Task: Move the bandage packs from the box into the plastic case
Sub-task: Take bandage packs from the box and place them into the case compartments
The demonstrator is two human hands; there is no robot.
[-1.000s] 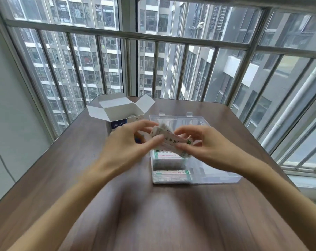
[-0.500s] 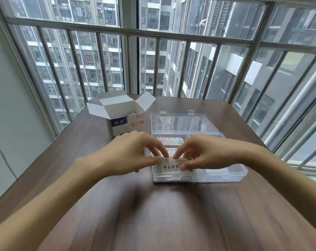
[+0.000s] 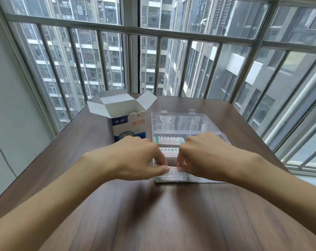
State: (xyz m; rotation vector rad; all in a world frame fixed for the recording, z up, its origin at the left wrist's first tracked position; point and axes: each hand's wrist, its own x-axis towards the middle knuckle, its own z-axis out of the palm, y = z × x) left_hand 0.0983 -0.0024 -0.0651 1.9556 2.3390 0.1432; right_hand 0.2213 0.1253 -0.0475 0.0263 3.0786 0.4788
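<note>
Both hands over the near compartment of the plastic case on the bench; left hand and right hand fingers curled, pinching one bandage pack; more packs behind; open box just left

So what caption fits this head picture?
Both hands press a white bandage pack into the clear plastic case.

Left hand, right hand pinching.
</note>
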